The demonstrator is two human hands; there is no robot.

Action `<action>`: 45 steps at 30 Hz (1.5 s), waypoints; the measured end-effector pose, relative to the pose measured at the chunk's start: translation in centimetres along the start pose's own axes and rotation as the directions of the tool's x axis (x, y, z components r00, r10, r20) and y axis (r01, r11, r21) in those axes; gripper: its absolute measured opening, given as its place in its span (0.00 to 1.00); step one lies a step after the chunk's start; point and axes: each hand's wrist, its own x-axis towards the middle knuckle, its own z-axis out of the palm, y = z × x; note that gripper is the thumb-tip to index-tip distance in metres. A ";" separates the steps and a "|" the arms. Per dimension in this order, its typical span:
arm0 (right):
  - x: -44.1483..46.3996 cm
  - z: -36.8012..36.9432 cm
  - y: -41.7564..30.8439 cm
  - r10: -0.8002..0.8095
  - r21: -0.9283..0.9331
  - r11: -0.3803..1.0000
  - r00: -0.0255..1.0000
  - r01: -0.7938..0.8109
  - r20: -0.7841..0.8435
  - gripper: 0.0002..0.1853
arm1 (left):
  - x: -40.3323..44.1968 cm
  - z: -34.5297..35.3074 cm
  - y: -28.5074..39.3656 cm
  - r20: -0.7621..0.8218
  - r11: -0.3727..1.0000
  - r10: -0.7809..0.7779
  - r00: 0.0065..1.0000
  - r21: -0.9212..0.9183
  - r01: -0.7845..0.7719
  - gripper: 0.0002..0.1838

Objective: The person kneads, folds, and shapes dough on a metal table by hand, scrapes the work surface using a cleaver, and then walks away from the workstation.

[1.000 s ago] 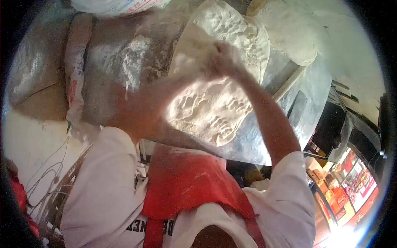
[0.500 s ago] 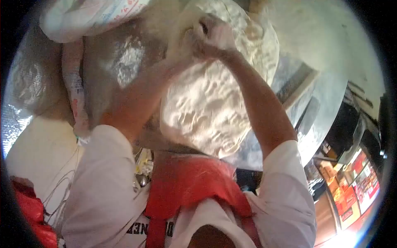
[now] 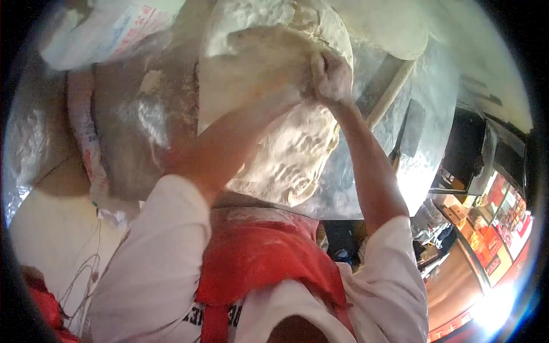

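A broad, pale slab of dough [image 3: 286, 154], dented with many hollows, lies on a metal worktop in front of me. My right hand [image 3: 333, 77] is curled into a fist against the dough near its right edge. Beside it, touching or nearly so, my left hand [image 3: 300, 80] is smeared by motion, and its fingers cannot be made out. Both forearms reach forward over the dough, the left one crossing its near left part.
A white sack with red print [image 3: 134, 28] lies at the far left. To the right, a pale wooden stick [image 3: 393, 91] and a flat grey blade-like piece [image 3: 410, 128] rest on the metal worktop [image 3: 349, 197]. A red apron [image 3: 263, 257] hangs at the near edge.
Both hands have moved to the right across the dough, toward its right edge. The view has shifted too, so the sack and worktop appear farther left.
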 end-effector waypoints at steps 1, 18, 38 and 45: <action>-1.5 -0.4 -1.8 0.175 0.070 0.978 0.955 -0.197 0.238 0.14 | -3.0 0.0 2.3 -0.021 0.999 -0.020 1.000 0.048 0.021 0.21; -16.4 8.0 -10.8 -0.277 0.123 0.958 0.945 0.258 0.173 0.14 | -23.3 1.7 3.6 -0.296 0.940 -0.093 0.951 0.288 0.181 0.20; -0.9 10.3 -6.4 -0.331 0.169 0.933 0.942 0.317 0.059 0.07 | -10.2 -5.8 -4.6 -0.421 0.955 -0.150 0.895 0.173 0.242 0.15; 0.0 8.3 -9.5 -0.168 0.174 0.975 0.969 0.137 0.182 0.18 | -12.4 -12.4 6.2 -0.455 0.565 -0.076 0.887 -0.753 -0.338 0.13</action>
